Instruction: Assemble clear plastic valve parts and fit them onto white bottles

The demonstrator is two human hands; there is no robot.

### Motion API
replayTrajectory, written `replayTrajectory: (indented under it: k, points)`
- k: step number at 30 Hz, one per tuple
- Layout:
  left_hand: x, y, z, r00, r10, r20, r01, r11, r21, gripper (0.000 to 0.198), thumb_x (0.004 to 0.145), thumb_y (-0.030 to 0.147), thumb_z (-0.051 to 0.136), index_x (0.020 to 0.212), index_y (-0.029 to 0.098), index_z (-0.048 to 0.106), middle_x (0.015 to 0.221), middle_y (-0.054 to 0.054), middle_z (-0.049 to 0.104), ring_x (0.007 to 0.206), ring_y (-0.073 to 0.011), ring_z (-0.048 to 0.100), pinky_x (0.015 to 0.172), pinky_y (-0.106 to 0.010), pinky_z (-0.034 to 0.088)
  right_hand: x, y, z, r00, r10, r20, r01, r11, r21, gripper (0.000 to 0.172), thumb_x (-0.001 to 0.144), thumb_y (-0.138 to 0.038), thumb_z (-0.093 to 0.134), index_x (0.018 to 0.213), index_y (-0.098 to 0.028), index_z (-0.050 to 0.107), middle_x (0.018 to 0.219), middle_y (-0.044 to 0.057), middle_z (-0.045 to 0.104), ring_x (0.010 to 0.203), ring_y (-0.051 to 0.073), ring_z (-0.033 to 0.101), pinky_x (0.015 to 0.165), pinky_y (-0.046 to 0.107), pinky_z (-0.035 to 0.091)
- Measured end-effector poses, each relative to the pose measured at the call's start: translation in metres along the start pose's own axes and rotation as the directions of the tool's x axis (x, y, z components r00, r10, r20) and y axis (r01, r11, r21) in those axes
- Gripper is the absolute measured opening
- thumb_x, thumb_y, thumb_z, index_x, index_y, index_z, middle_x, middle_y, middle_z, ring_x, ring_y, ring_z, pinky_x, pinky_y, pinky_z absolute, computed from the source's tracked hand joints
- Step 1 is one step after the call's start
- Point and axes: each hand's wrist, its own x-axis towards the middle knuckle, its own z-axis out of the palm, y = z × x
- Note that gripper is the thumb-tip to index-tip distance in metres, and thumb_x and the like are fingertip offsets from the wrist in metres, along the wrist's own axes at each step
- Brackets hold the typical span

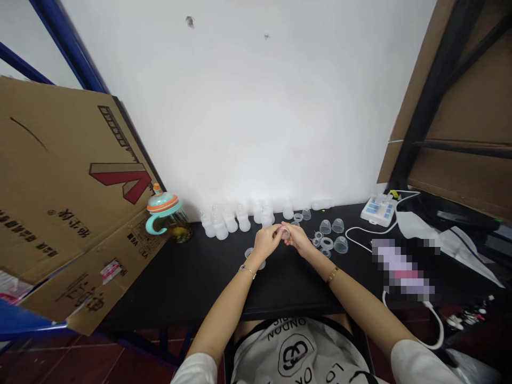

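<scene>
My left hand (266, 241) and my right hand (298, 239) meet over the black table, and their fingertips pinch a small clear plastic cup-shaped part (285, 233) between them. Frosted plastic bottles (243, 220) stand in a row behind my hands, against the wall. To the right of my right hand lie clear plastic domes (341, 244) and clear rings (326, 243). Another clear piece (249, 252) sits just below my left hand, partly hidden by it.
A large cardboard sheet (76, 197) leans at the left, with a teal-handled sippy cup (165, 210) beside it. At the right are a white device with blue keys (378, 209), a white cable, a plastic bag and a pixelated object. Blue shelf uprights stand at left.
</scene>
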Motion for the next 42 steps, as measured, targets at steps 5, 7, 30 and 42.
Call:
replayTrajectory:
  k: [5,7,30,42]
  points:
    - [0.0000,-0.0002,0.0001,1.000,-0.014,0.010,0.014,1.000,0.017,0.030,0.096,0.034,0.051,0.113,0.024,0.074,0.084,-0.001,0.076,0.073,-0.0156,0.067,0.072,-0.024,0.047,-0.0011,-0.0005,0.0003,1.000,-0.007,0.007,0.007,1.000,-0.011,0.028,0.088,-0.040,0.072,0.079,-0.013,0.068,0.055,0.000,0.063,0.040,0.007,0.054,0.037,0.014,0.043]
    - [0.0001,-0.0004,0.0001,1.000,-0.011,0.013,0.011,1.000,0.022,0.030,0.095,0.033,0.052,0.113,0.023,0.074,0.082,-0.001,0.076,0.070,-0.0155,0.067,0.070,-0.024,0.047,-0.0016,-0.0008,0.0004,1.000,-0.010,0.007,0.010,1.000,-0.015,0.029,0.088,-0.040,0.072,0.079,-0.013,0.068,0.055,0.000,0.063,0.040,0.007,0.054,0.037,0.014,0.043]
    - [-0.0009,0.0056,-0.0044,0.999,-0.004,0.047,0.002,0.999,0.033,0.029,0.092,0.032,0.053,0.112,0.025,0.073,0.071,0.001,0.071,0.063,-0.0155,0.064,0.064,-0.024,0.043,0.0009,0.0003,-0.0012,0.999,-0.042,-0.010,0.042,0.999,-0.032,0.029,0.087,-0.040,0.073,0.074,-0.014,0.067,0.055,0.001,0.065,0.040,0.008,0.055,0.036,0.015,0.043]
    - [0.0005,0.0063,-0.0046,0.997,-0.028,0.069,0.025,0.999,0.041,0.030,0.091,0.035,0.058,0.116,0.026,0.072,0.075,0.001,0.073,0.066,-0.0160,0.065,0.067,-0.025,0.046,0.0022,0.0008,-0.0005,0.999,-0.043,-0.017,0.043,0.999,-0.024,0.029,0.088,-0.038,0.072,0.071,-0.015,0.064,0.052,0.000,0.061,0.038,0.007,0.053,0.035,0.014,0.041]
